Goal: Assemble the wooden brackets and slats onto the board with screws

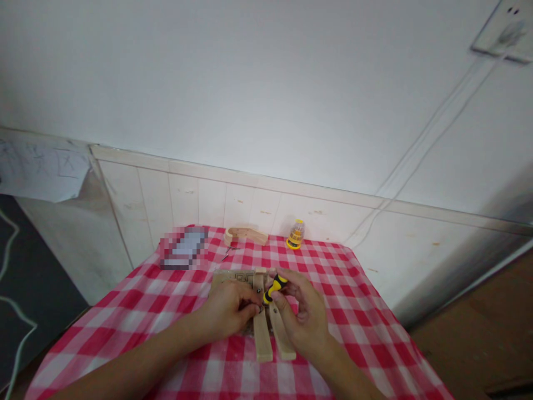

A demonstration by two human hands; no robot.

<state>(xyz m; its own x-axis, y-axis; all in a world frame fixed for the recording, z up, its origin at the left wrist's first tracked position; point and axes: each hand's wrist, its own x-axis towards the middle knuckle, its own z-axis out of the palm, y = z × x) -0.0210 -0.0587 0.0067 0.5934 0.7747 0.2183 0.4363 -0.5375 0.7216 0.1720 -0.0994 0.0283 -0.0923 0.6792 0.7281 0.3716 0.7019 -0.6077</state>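
Observation:
My right hand point(306, 314) is closed round a yellow and black screwdriver point(275, 289), tilted with its lower end toward the left. Close to that end, my left hand point(229, 308) has its thumb and fingertips pinched together; what they hold, if anything, is too small to make out. Both hands are over a light wooden assembly, with one wooden leg point(264, 341) and a second wooden leg point(284, 339) pointing toward me. Small dark screw heads show on the wood. Beneath lies a brown printed sheet or packet point(222, 275), partly covered by my left hand.
A red and white checked cloth point(166, 322) covers the table. Toward its back are a curved wooden piece point(247, 234), thin metal pieces point(227, 254), a yellow-capped bit container point(295, 235) and a pixelated phone-like object point(185, 248). The wall point(258, 205) stands behind.

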